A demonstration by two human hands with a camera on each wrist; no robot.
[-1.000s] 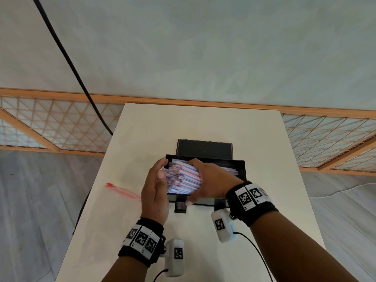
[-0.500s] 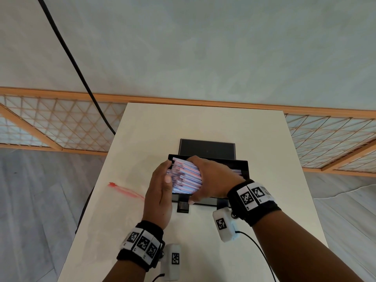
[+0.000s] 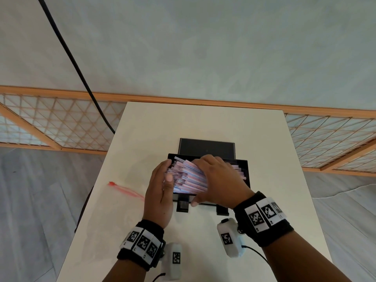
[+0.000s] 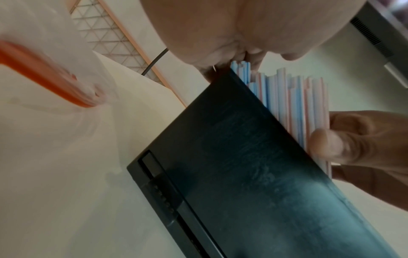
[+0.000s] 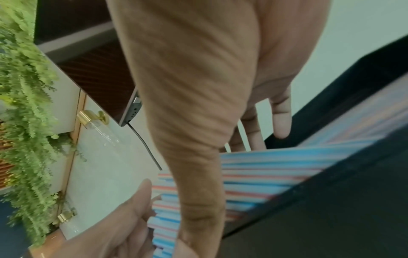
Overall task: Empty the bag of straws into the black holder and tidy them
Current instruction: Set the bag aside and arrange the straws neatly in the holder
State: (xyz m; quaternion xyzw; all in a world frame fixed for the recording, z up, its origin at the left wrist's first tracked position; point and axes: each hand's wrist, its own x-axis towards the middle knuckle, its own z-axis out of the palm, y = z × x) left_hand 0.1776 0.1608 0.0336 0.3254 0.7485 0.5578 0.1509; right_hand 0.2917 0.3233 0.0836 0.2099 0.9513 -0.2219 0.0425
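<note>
the right hand (image 3: 220, 180) lies over the top of the striped straws (image 3: 189, 177), its fingers curled over the far side of the bundle and its thumb hooked under the near side, so it clasps them from above; the left hand (image 3: 160, 192) stands flat and upright with straight fingers, its palm pressed against the straws' left ends, holding nothing. between the two hands the bundle sits in the black holder (image 3: 243, 166) at its left end, the ends in the left wrist view uneven and poking past the holder's wall. the clear bag with its red strip (image 3: 124, 189) lies slack on the cream table (image 3: 203, 119) to the left, apart from the holder, and looks emptied. my reading is that the emptying is done and the squaring-up is under way, with the ragged ends yet to be evened
</note>
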